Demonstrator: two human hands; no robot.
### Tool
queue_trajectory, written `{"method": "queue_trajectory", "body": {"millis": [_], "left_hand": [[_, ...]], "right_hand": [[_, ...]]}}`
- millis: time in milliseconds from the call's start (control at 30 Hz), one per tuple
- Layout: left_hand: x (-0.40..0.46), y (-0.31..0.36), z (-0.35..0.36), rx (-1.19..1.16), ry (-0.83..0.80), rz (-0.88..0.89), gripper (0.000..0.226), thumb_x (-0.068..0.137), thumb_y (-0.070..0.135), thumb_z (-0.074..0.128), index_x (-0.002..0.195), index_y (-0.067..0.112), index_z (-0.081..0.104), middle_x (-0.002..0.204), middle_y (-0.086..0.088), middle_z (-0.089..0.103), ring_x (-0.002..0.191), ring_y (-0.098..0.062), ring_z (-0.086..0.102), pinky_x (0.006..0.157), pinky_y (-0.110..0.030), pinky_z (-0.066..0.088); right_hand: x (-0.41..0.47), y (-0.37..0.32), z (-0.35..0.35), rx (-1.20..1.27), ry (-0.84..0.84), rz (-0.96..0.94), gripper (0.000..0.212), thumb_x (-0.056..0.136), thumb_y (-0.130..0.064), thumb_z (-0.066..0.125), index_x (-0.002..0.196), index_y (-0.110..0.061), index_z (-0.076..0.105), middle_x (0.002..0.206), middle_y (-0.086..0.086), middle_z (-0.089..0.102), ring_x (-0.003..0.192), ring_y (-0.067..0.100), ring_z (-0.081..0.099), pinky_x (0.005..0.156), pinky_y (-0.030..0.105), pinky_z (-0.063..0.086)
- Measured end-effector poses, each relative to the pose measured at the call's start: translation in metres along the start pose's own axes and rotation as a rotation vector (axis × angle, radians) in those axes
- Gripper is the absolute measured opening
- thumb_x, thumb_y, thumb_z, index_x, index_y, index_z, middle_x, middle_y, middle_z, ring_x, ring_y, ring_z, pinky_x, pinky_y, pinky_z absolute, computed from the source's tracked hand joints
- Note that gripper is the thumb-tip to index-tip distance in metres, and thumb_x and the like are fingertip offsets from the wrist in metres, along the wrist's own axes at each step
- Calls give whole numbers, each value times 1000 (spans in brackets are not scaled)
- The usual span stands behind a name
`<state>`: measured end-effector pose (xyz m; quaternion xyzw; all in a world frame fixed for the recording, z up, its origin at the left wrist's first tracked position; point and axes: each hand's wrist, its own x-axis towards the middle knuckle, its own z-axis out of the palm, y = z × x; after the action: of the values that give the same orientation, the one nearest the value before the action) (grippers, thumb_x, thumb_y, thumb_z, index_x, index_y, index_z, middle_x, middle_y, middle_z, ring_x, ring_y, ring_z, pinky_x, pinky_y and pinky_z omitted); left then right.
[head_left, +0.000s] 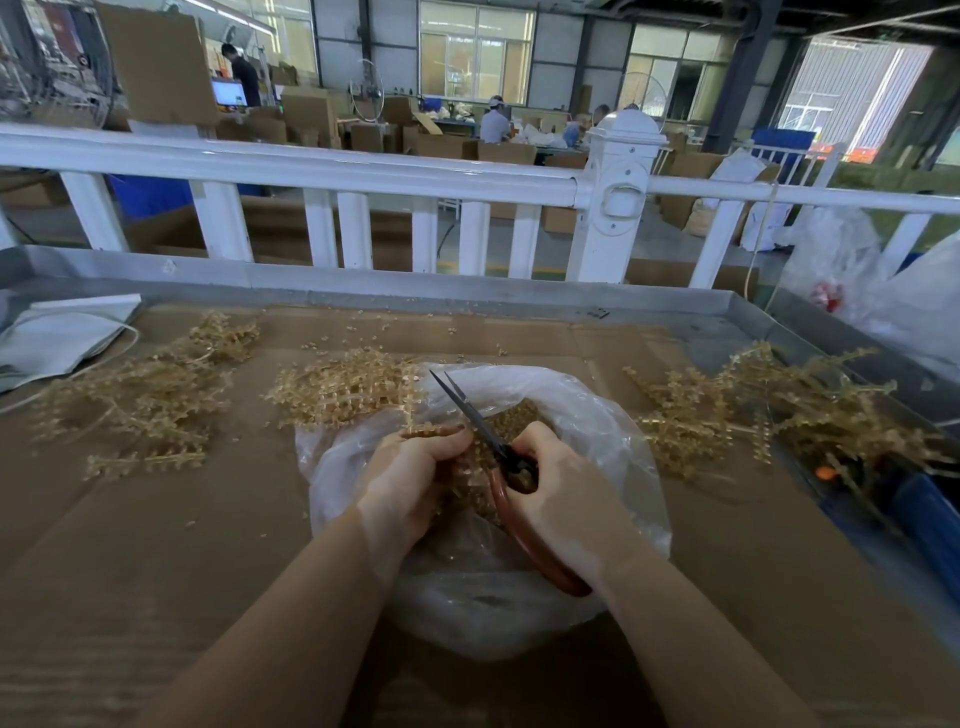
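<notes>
Here we see our left grip (415, 467) curled round a tan plastic sprig (431, 430) and our right grip (556, 483) clasping the red-handled scissors (483, 426), blades slightly parted, both above the clear bag (597, 415) on the desk (156, 545).

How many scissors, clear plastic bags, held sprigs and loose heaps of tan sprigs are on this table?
Scissors, in the right hand: 1
Clear plastic bag: 1
Sprig in the left hand: 1
Heaps of tan sprigs, left, middle, right: 3
Total: 6
</notes>
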<state>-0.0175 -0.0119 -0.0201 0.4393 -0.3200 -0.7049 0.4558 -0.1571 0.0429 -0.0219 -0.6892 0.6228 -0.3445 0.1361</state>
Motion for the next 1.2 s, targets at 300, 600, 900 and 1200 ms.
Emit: {"method": "queue_trajectory", "body": {"millis": [300, 600, 900, 1200], "left_hand": [[-3, 2, 1, 35, -25, 6, 14, 81, -2, 62, 94, -8, 64, 78, -20, 68, 61, -29, 67, 51, -30, 54], [-5, 2, 2, 41, -45, 2, 8, 82, -2, 61, 87, -5, 67, 76, -18, 70, 60, -27, 68, 51, -29, 55], [-5, 1, 5, 32, -40, 33, 6, 83, -6, 60, 86, -7, 64, 64, -16, 68, 50, -25, 65, 45, -26, 51], [-2, 2, 3, -1, -51, 20, 5, 82, -4, 61, 79, -1, 65, 64, -14, 68, 52, -25, 66, 49, -30, 54]], "right_hand": [[4, 2, 4, -77, 14, 2, 16, 90, -39, 56, 86, -29, 44, 64, -16, 49, 56, -5, 48, 54, 4, 37], [7, 5, 5, -98, -1, 4, 16, 90, -39, 56, 89, -28, 45, 66, -18, 48, 58, -5, 48, 50, 7, 35], [4, -2, -1, -38, -31, 53, 22, 88, -43, 59, 82, -32, 41, 70, -10, 56, 63, 0, 54, 54, 14, 34], [4, -7, -3, -17, -30, 81, 25, 87, -45, 61, 79, -32, 41, 68, -10, 54, 58, -2, 51, 48, 8, 34]]}}
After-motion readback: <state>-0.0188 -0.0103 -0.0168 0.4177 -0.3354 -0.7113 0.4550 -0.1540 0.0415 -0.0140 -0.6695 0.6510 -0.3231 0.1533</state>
